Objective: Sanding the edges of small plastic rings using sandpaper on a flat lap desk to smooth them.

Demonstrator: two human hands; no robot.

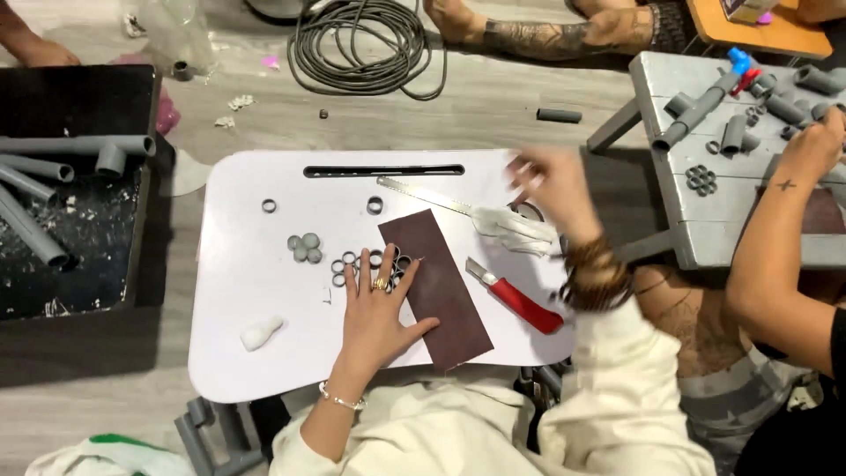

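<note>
Grey plastic rings (366,262), cut short from pipe, lie in a loose cluster just left of the brown sandpaper sheet (436,289), which makes a handy landmark on the white lap table (238,264). The left hand (377,310) rests flat and spread wide, fingertips on the rings and the thumb side touching the sheet's left edge; it grips nothing. The right hand (551,189) hovers up and to the right of the sheet, blurred by motion, so I cannot tell whether its fingers are closed on anything (it seems near a ring at the table's edge).

Just right of the sheet lies a red-handled knife (520,300), and above the sheet a slim saw blade (423,194) runs toward a white wrapped handle (515,231). Further left of the sheet sit a few grey discs (305,247) and a small white lump (261,332).

For clean work here, my judgement is that a flat, light palm suits the rings best: pressing evenly keeps them from skating off, and keeping the wrist clear of the knife avoids a nick. Another person's arm (775,238) works at a grey bench well to the right of the sheet.
</note>
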